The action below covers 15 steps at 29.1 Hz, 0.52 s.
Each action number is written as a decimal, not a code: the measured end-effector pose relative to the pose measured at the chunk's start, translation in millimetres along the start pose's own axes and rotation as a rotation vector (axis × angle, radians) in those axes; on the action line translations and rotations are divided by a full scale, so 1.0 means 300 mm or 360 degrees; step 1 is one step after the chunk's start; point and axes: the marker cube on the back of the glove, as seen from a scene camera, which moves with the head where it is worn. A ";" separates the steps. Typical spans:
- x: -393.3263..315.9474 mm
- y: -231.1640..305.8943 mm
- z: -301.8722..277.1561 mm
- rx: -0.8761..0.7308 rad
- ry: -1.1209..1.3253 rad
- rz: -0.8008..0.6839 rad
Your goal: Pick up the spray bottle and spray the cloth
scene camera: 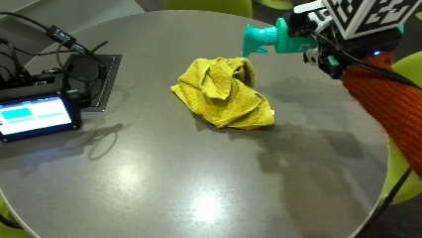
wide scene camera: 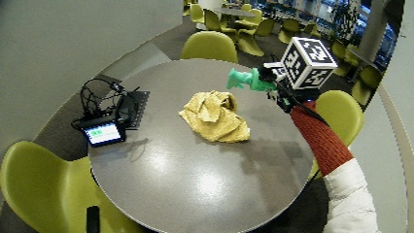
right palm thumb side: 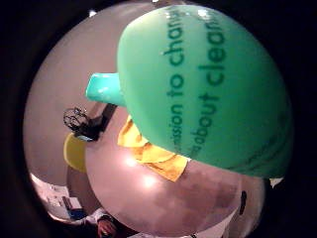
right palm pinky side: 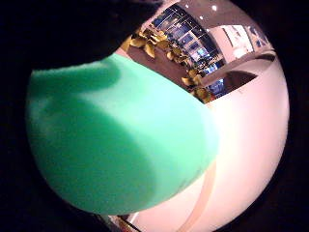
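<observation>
A teal-green spray bottle (scene camera: 272, 39) hangs in the air over the far right part of the round grey table (scene camera: 198, 188). My gloved right hand (scene camera: 328, 55) grips its body. Its nozzle points left, toward a crumpled yellow cloth (scene camera: 224, 94) lying on the table's middle, and stays a little above and to the right of the cloth without touching it. In the thumb side palm view the printed bottle body (right palm thumb side: 208, 84) fills much of the picture, with the cloth (right palm thumb side: 148, 148) below it. The little finger side palm view is mostly filled by the bottle (right palm pinky side: 116, 140).
A small device with a lit screen (scene camera: 33, 116) and a tangle of cables sit at the table's left edge beside a black pad (scene camera: 92, 74). Yellow-green chairs (wide scene camera: 207, 46) ring the table. The orange sleeve (scene camera: 389, 109) reaches in from the right.
</observation>
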 end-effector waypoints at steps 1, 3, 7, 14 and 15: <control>-0.002 -0.005 -0.004 -0.0003 0.0075 -0.0017; -0.011 -0.011 -0.011 -0.0006 0.0201 -0.0054; -0.040 -0.018 -0.027 -0.0002 0.0319 -0.0111; -0.089 -0.034 -0.039 0.0021 0.0369 -0.0184; -0.096 -0.035 -0.038 0.0019 0.0354 -0.0184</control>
